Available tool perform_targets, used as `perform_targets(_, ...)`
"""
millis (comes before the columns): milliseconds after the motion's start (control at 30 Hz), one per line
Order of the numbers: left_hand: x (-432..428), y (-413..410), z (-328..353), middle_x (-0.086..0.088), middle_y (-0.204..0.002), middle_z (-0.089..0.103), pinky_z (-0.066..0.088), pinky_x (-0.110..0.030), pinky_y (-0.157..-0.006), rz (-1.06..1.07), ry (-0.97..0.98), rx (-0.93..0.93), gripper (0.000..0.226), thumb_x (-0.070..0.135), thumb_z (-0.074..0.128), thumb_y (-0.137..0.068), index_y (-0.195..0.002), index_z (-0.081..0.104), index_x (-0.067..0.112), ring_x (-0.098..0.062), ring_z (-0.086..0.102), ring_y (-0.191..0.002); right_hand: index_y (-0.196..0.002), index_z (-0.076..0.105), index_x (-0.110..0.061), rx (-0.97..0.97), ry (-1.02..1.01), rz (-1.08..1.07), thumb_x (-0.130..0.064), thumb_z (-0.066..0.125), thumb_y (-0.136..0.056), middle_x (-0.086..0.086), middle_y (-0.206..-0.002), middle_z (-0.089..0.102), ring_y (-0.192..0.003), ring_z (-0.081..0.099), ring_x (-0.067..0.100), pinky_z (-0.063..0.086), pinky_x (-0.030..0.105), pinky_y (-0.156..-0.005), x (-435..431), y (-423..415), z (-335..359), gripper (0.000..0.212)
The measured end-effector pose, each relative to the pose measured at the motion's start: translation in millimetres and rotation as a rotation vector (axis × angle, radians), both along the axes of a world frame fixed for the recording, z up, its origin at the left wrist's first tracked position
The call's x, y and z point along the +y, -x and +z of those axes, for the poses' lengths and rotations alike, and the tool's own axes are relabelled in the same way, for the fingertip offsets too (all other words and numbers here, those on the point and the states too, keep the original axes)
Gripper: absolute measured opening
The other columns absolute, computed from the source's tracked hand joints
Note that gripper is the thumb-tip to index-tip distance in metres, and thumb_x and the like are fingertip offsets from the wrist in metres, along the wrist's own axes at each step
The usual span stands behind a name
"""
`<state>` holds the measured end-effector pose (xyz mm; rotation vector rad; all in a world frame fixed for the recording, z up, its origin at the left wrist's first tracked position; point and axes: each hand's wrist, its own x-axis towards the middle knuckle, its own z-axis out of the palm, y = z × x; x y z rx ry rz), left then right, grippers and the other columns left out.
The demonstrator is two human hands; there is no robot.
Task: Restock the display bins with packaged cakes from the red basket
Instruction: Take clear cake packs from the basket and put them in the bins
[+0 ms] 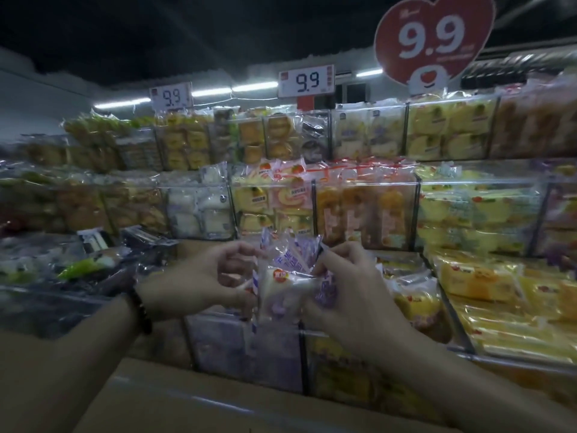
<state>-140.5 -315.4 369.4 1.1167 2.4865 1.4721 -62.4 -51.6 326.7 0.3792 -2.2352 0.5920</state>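
Both hands hold clear-wrapped packaged cakes with white and purple print, above a clear front display bin at the centre. My left hand grips the packs from the left, fingers curled round the wrapping. From the right, my right hand pinches the same bundle. Two or three packs show in the bundle, one white cake in front and purple-printed wrappers behind. The red basket is not in view.
Tiered clear bins of packaged cakes fill the view: yellow packs at right, orange rolls behind, white cakes at centre left, dark packs at left. Price signs reading 9.9 stand above. A cardboard box lies below my arms.
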Motion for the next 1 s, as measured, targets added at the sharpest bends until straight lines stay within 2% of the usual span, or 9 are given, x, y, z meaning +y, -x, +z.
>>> perform_targets(67, -16.6, 25.5, 13.2, -0.004, -0.112, 0.077, 0.061, -0.030, -0.085, 0.068, 0.035, 0.066, 0.054, 0.006, 0.087, -0.081, -0.123, 0.071, 0.035, -0.023, 0.075, -0.102, -0.085, 0.056, -0.033, 0.017, 0.018, 0.002, -0.051, 0.081, -0.078, -0.016, -0.101, 0.047, -0.088, 0.051, -0.001, 0.042, 0.013, -0.067, -4.8, 15.0, 16.2, 0.032)
perform_targets(233, -24.9, 102.8, 34.5, 0.001, -0.104, 0.075, 0.063, -0.035, -0.082, 0.371, 0.161, 0.349, 0.043, 0.001, 0.074, -0.091, -0.111, 0.074, 0.039, -0.017, 0.073, -0.095, -0.079, 0.051, -0.024, -0.052, 0.058, -0.065, -0.063, 0.075, -0.084, -0.003, -0.073, 0.059, -0.068, 0.055, 0.019, 0.046, 0.036, -0.059, -13.6, 62.6, 49.3, 0.045)
perform_targets(367, -6.4, 166.0, 35.7, 0.006, -0.103, 0.069, 0.051, -0.019, -0.065, 0.465, 0.132, 0.497, 0.050, -0.005, 0.066, -0.093, -0.114, 0.073, 0.040, -0.008, 0.064, -0.084, -0.098, 0.050, -0.033, -0.104, -0.021, -0.089, -0.048, 0.080, -0.088, -0.008, -0.090, 0.062, -0.082, 0.059, 0.018, 0.052, 0.041, -0.067, -19.0, 104.6, 65.4, 0.035)
perform_targets(500, 16.9, 215.3, 6.4, 0.005, -0.105, 0.065, 0.055, -0.035, -0.088, 0.595, 0.131, 0.600, 0.057, -0.009, 0.062, -0.086, -0.115, 0.074, 0.038, -0.020, 0.064, -0.101, -0.143, 0.051, -0.049, -0.023, -0.203, -0.131, -0.035, 0.075, -0.095, -0.009, -0.127, 0.066, -0.121, 0.052, 0.022, 0.046, 0.044, -0.098, -20.3, 144.7, 67.8, 0.055)
perform_targets(567, 24.6, 227.1, -20.5, 0.003, -0.109, 0.059, 0.053, -0.045, -0.096, 0.699, 0.099, 0.681, 0.060, -0.007, 0.067, -0.080, -0.119, 0.072, 0.038, -0.024, 0.058, -0.108, -0.146, 0.050, -0.054, -0.003, -0.294, -0.143, -0.034, 0.069, -0.099, -0.013, -0.133, 0.066, -0.125, 0.049, 0.021, 0.040, 0.044, -0.103, -21.1, 161.5, 65.7, 0.054)
perform_targets(633, 31.8, 228.3, -38.6, -0.008, -0.132, 0.052, 0.048, -0.054, -0.106, 0.804, 0.116, 0.814, 0.064, 0.001, 0.075, -0.076, -0.129, 0.065, 0.036, -0.034, 0.049, -0.129, -0.149, 0.046, -0.057, -0.047, -0.427, -0.189, -0.039, 0.060, -0.103, -0.011, -0.133, 0.064, -0.127, 0.049, 0.023, 0.036, 0.042, -0.102, -23.4, 174.7, 64.0, 0.051)
perform_targets(733, 37.5, 224.3, -41.5, -0.015, -0.153, 0.037, 0.031, -0.061, -0.118, 0.810, 0.006, 0.934, 0.056, 0.014, 0.074, -0.082, -0.131, 0.058, 0.036, -0.043, 0.036, -0.142, -0.151, 0.043, -0.056, -0.143, -0.602, -0.273, -0.043, 0.054, -0.105, -0.008, -0.139, 0.063, -0.129, 0.054, 0.023, 0.036, 0.043, -0.102, -28.5, 188.0, 57.2, 0.049)
perform_targets(867, 38.6, 234.7, -49.6, -0.008, -0.150, 0.048, 0.035, -0.050, -0.117, 0.624, 0.162, 0.785, 0.033, 0.033, 0.056, -0.102, -0.134, 0.058, 0.038, -0.033, 0.040, -0.141, -0.148, 0.049, -0.052, -0.216, -0.548, -0.324, -0.040, 0.059, -0.102, -0.006, -0.142, 0.063, -0.130, 0.057, 0.025, 0.044, 0.043, -0.102, -30.5, 193.1, 49.5, 0.049)
perform_targets(1000, 38.0, 233.9, -52.0, 0.002, -0.124, 0.053, 0.046, -0.042, -0.101, 0.592, 0.162, 0.734, 0.039, 0.039, 0.055, -0.096, -0.134, 0.050, 0.044, -0.022, 0.047, -0.120, -0.148, 0.049, -0.051, -0.250, -0.567, -0.332, -0.041, 0.062, -0.101, -0.008, -0.144, 0.062, -0.131, 0.057, 0.023, 0.047, 0.042, -0.105, -31.6, 191.9, 51.3, 0.050)
